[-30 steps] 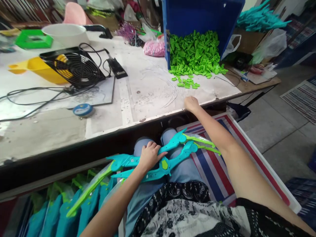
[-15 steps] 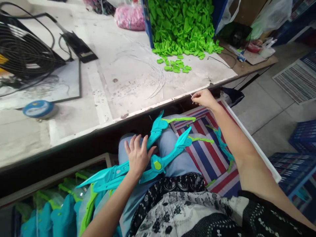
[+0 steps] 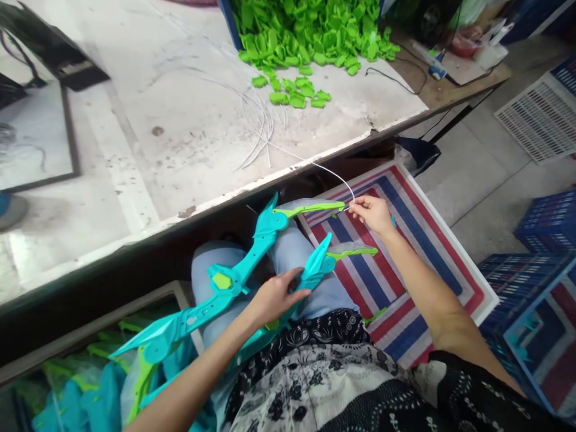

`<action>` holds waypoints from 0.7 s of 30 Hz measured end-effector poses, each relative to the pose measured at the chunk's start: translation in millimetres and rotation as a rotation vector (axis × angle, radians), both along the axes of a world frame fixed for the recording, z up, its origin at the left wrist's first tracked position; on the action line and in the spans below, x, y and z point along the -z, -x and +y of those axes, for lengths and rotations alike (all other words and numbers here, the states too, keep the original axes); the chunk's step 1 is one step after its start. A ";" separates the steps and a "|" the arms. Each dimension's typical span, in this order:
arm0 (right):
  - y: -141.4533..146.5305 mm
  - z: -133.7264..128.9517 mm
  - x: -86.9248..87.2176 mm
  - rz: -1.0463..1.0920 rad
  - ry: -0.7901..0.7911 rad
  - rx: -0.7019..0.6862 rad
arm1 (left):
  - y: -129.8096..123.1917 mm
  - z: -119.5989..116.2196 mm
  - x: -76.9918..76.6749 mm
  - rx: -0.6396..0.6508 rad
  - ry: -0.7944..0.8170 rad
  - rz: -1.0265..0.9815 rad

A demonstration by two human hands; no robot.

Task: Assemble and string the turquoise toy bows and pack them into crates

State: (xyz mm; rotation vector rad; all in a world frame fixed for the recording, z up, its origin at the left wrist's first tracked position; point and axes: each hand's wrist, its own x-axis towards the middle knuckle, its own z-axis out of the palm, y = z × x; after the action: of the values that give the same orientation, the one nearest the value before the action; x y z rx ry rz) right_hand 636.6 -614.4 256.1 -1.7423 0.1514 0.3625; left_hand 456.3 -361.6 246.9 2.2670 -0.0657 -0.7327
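Two turquoise plastic toy bows with lime-green arms lie across my lap. The farther toy bow (image 3: 224, 285) has a green piece at its middle. Over the limb of the nearer toy bow (image 3: 318, 264) my left hand (image 3: 281, 294) is closed, with the thumb on its near side; part of the fingers is hidden. My right hand (image 3: 371, 213) pinches a thin white cord (image 3: 335, 174) beside the green tip of the farther bow. The cord runs back to a loose bunch on the table. Clear film covers the green arms.
The white worktable (image 3: 202, 150) holds a heap of green plastic pieces (image 3: 301, 36) and a black device (image 3: 67, 54). More bows (image 3: 99, 390) fill a crate at lower left. A striped cloth-lined tray (image 3: 432, 264) is at my right, with blue crates (image 3: 546, 222) beyond.
My right hand has come nearer with the cord, up to the bow's green tip. My left hand has moved from the farther bow to the nearer one. The camera view has shifted.
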 end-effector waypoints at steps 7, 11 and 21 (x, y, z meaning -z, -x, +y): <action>-2.9 6.1 12.2 -0.060 0.055 -0.041 | -101.4 -46.3 16.2 -0.760 0.679 0.260; -3.8 5.9 17.2 -0.102 0.109 -0.054 | -132.7 -75.6 22.1 -0.974 0.933 0.533; -6.1 6.1 23.6 -0.324 0.433 -0.231 | -153.0 -97.5 34.7 -0.819 1.126 0.590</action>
State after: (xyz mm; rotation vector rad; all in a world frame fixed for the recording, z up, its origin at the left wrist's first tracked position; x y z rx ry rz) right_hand 642.7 -608.3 232.5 -2.2297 -0.2241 0.2176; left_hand 609.2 -459.2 212.3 0.8198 0.5572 -0.6226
